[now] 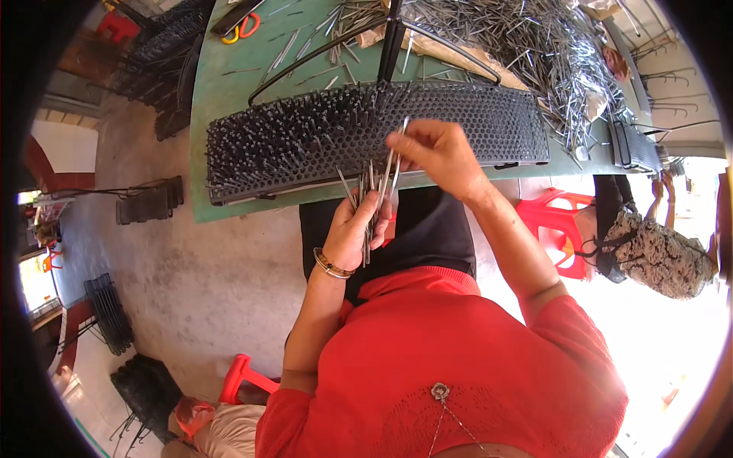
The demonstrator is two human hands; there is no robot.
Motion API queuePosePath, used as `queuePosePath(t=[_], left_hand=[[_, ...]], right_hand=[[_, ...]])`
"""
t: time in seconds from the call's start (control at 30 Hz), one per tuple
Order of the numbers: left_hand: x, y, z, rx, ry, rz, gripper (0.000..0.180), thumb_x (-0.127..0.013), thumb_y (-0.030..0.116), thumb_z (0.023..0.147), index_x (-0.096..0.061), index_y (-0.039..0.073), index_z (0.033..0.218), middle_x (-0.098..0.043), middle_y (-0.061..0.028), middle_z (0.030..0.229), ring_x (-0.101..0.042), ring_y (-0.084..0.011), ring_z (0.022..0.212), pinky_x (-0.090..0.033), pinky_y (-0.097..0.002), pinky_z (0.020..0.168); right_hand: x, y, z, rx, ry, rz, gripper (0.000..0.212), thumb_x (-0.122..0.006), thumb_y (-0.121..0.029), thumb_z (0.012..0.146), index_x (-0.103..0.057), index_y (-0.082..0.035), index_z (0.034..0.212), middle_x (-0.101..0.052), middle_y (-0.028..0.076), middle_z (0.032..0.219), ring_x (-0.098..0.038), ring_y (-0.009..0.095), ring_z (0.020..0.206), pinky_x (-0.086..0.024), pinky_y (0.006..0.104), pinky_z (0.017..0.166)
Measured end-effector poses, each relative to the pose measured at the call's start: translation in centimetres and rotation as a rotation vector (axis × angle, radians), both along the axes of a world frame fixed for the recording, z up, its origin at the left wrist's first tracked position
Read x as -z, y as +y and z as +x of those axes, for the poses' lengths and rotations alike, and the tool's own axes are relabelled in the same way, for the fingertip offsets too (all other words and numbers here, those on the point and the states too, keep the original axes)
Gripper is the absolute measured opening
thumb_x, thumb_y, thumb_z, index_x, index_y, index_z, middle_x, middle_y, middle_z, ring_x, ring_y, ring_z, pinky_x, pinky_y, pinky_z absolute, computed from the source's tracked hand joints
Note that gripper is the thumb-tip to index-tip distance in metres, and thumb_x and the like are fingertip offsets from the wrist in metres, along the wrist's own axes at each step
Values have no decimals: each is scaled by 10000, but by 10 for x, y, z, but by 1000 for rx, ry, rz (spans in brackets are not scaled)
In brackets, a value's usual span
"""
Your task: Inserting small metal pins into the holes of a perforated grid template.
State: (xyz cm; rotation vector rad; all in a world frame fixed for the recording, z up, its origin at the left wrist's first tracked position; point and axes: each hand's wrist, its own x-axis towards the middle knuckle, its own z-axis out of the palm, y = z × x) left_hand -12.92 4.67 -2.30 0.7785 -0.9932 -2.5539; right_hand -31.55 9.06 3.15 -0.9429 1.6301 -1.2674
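Observation:
My left hand [348, 240] is closed round a bundle of thin metal rods [371, 183], which stick out above and below the fingers. With thumb and fingers pinched, my right hand [447, 160] holds a thin metal rod [392, 162] just above and right of the bundle. Both hands are at the near edge of a long black perforated rack [473, 126]. Many dark rods [282, 137] stand upright in the holes of its left part. Rows of bare holes show on the right part.
A large heap of loose rods [527, 46] covers the far right of the green table [221, 84]. Orange-and-yellow-handled scissors [241, 29] lie far left. A black frame [391, 46] rises behind the rack. Red stools [553, 221] and other people [660, 252] are nearby.

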Motion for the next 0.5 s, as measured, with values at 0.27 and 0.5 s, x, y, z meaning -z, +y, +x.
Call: queuePosePath(t=[0.27,0.5], left_hand=[[-5,4,-14,-19,-88,-33,257,-512,261,962,-517,41,1097,-538,-27,750,-488,-79,561,-406,-221,427],[-5,3,-8,-4,-47,-18,287,-502,279,966,-515,44,1128,-538,-33,756,-492,-86,557,-421,-226,441]], right_hand=[[-5,-34,0,244,372,-353,181,-646,-144,880,-636,33,915,-658,60,758,-585,72,714,-476,228,658],[14,-49,-1,197,686,-445,169,-683,-120,827,-646,-9,950,-669,107,793,-635,155,711,-502,284,639]])
